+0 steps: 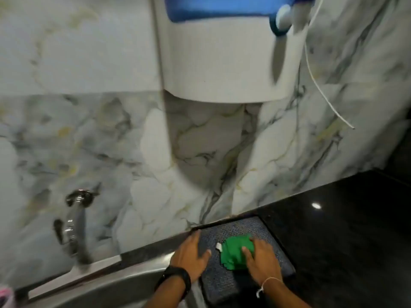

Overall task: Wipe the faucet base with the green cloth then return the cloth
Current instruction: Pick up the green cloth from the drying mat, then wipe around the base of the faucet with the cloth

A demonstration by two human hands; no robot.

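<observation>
The green cloth (234, 252) lies bunched on a dark patterned mat (224, 283) on the black counter, with a small white tag at its left edge. My right hand (261, 261) rests on the cloth's right side, fingers curled over it. My left hand (191, 255) lies flat, fingers apart, on the mat's left edge beside the cloth, a black band on its wrist. The chrome faucet (76, 225) sticks out of the marble wall at the left, blurred; its base (79, 197) sits against the wall above the sink.
A steel sink rim (100, 283) runs along the bottom left. The black counter (344, 230) stretches to the right. A white and blue appliance (222, 63) hangs on the marble wall above, with a thin white tube (322, 92) dangling at its right.
</observation>
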